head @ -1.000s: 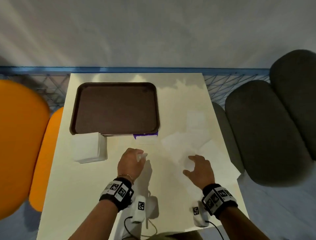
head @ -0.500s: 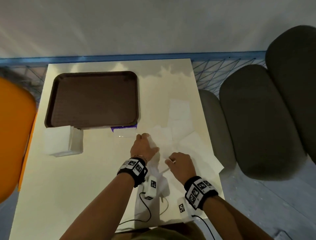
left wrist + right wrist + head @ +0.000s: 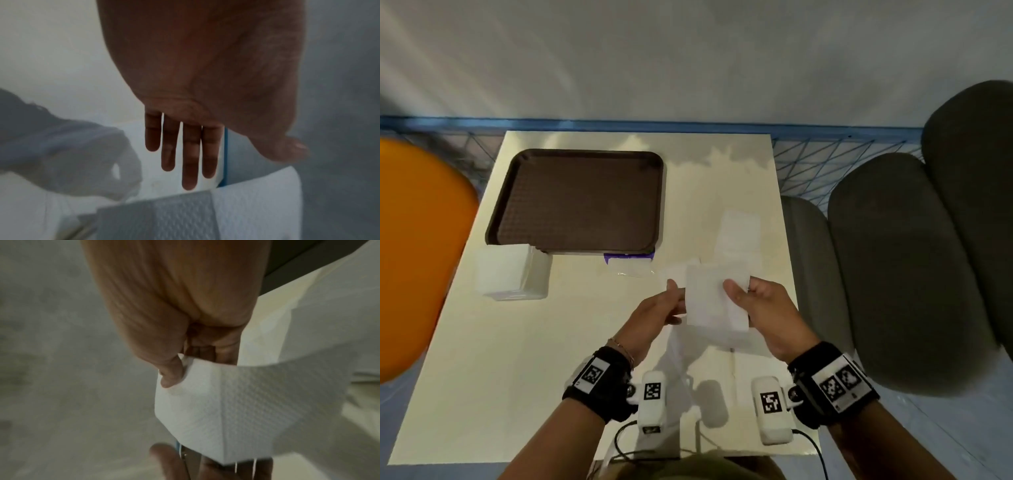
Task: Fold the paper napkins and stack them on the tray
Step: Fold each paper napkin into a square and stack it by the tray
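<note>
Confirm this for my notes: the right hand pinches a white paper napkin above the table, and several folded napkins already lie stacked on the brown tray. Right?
Not quite. The right hand does pinch the white paper napkin above the table, but the brown plastic tray holds no napkins: the head view shows its surface bare. The white stack of napkins sits on the table beside the tray's near left corner.

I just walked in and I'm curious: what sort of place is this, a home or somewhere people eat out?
Probably a cafeteria or canteen seating area, though I can't be sure. A brown serving tray lies on a small pale table, a stack of paper napkins beside it, with padded grey seats and an orange chair around.
</note>
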